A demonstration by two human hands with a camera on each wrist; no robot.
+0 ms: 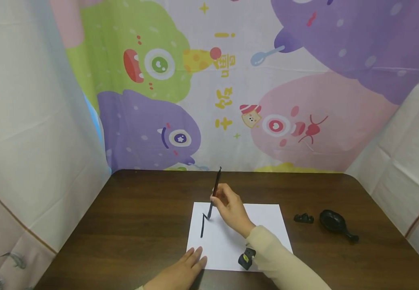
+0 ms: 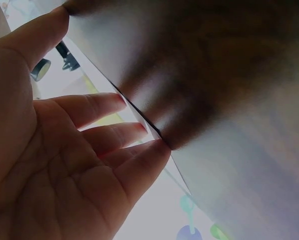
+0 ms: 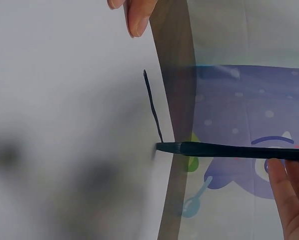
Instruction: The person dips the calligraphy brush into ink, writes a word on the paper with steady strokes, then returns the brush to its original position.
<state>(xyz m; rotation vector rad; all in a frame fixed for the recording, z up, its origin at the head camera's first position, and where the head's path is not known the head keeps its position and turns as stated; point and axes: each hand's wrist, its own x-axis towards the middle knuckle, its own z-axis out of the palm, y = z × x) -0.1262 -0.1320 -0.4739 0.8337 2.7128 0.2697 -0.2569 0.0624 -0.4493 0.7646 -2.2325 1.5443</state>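
On one paper sheet [image 1: 218,250], the right hand [image 1: 233,210] pinches one brush [image 1: 216,186] while the left hand [image 1: 181,268] rests loosely spread.

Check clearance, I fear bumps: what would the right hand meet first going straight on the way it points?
Past the table, the right hand would likely meet the patterned cloth first, though depth is unclear.

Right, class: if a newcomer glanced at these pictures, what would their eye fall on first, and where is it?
Probably the curtain of big cartoon monsters, hanging behind the table. Next, the white paper on the table, where the right hand holds a brush to a black line and the left hand rests at the near left corner. To the paper's right lies a black dish with a handle.
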